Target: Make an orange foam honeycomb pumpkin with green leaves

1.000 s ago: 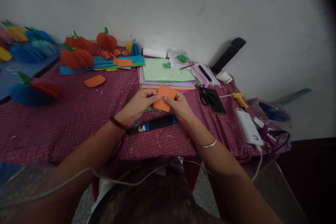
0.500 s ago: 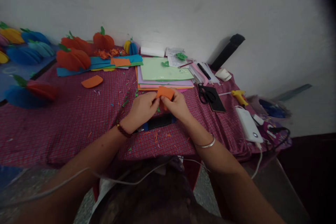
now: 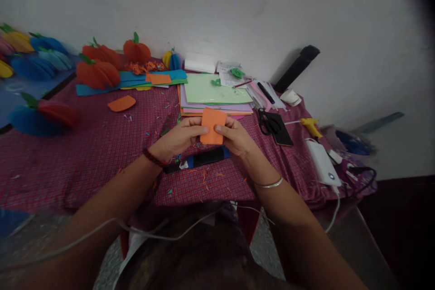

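Observation:
Between my two hands is a small orange paper rectangle [image 3: 213,120], its face turned up towards me; whether it is one sheet or several I cannot tell. My left hand [image 3: 180,137] pinches its left edge, thumb on top. On the right edge, my right hand [image 3: 239,136] grips it the same way. Just below lies a black and blue tool [image 3: 207,157], partly covered by the hands and too unclear to name. A stack of coloured paper [image 3: 217,90] sits behind the hands. A curved orange paper piece [image 3: 122,103] rests on the tablecloth to the left.
Paper pumpkins [image 3: 98,74] stand at the back left near orange shreds [image 3: 136,68]. On the right are black scissors [image 3: 267,122], a dark flat pad [image 3: 282,133], a yellow glue gun [image 3: 311,127] and a white power bank [image 3: 321,163]. Scraps litter the checked cloth [image 3: 91,154].
The orange paper, folded or tilted between my fingers before, now lies flat and fully visible. My hands have moved slightly apart to its two side edges.

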Tool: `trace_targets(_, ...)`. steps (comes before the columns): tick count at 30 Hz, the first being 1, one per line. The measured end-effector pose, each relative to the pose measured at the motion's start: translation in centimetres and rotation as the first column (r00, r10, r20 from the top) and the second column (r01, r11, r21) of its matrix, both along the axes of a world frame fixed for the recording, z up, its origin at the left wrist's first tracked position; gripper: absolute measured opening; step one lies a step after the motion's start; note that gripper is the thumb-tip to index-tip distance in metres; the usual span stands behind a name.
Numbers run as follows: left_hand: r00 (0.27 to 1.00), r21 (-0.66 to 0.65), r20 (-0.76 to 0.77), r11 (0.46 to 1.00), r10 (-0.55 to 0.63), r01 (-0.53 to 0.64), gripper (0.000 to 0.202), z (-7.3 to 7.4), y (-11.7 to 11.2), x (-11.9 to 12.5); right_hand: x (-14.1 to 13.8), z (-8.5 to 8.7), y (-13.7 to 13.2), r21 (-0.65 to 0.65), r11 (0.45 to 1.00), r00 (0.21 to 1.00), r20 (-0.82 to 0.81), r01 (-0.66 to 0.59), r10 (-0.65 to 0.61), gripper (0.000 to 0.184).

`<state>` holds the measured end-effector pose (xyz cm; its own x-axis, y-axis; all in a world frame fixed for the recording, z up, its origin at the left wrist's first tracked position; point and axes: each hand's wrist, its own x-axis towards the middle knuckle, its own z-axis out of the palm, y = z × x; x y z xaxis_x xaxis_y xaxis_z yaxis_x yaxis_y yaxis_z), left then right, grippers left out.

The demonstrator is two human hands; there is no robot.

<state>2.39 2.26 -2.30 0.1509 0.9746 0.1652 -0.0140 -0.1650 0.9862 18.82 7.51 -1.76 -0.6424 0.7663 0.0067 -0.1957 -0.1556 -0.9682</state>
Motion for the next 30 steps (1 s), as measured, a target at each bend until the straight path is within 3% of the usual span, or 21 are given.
trace_targets(3,0.991,0.044,-0.113,0.997,0.073,-0.068,0.039,0.0,0.1,0.3,-0.3,-0.4,0.3,0.173,0.978,0.987,0.088,0.114,-0.130,0.033)
trace_targets(5,0.962,0.091,-0.227,0.987,0.149,-0.131,0.029,0.1,0.0,0.6,-0.3,-0.8,0.7,0.406,0.895,0.930,0.222,0.184,-0.292,0.026)
trace_targets(7,0.914,0.140,-0.338,0.972,0.224,-0.187,0.017,0.2,-0.4,1.0,-0.3,-1.0,1.1,0.592,0.786,0.839,0.325,0.179,-0.437,0.020)
trace_targets(11,0.832,0.196,-0.452,0.946,0.322,-0.260,0.011,0.2,-1.2,1.9,-0.1,-1.2,1.2,0.707,0.691,0.747,0.378,0.149,-0.547,0.014)
trace_targets(14,0.826,0.191,-0.438,0.935,0.353,-0.299,0.014,0.3,-1.0,1.9,-0.2,-1.2,0.9,0.756,0.641,0.725,0.369,0.130,-0.582,0.015)
trace_targets(16,0.858,0.157,-0.385,0.940,0.340,-0.302,0.016,0.3,-0.6,1.5,-0.3,-1.0,0.8,0.701,0.696,0.808,0.316,0.154,-0.497,0.020)
trace_targets(19,0.941,0.062,-0.234,0.970,0.244,-0.236,0.018,0.2,0.1,0.8,-0.2,-0.7,0.8,0.466,0.872,0.957,0.156,0.147,-0.245,0.035)
trace_targets(21,0.981,-0.001,-0.097,0.986,0.165,-0.166,0.022,0.0,0.4,0.4,-0.1,-0.6,0.8,0.293,0.951,0.993,0.046,0.095,-0.113,0.041)
trace_targets(25,0.986,-0.079,0.146,0.995,0.076,-0.065,0.024,-0.7,0.5,0.1,0.3,-0.3,0.7,0.103,0.995,0.998,-0.061,-0.007,0.013,0.045)
trace_targets(30,0.952,-0.111,0.305,0.994,0.032,0.003,0.037,-0.6,0.4,0.3,0.3,0.0,0.3,0.048,0.994,0.993,-0.048,-0.102,0.105,0.045)
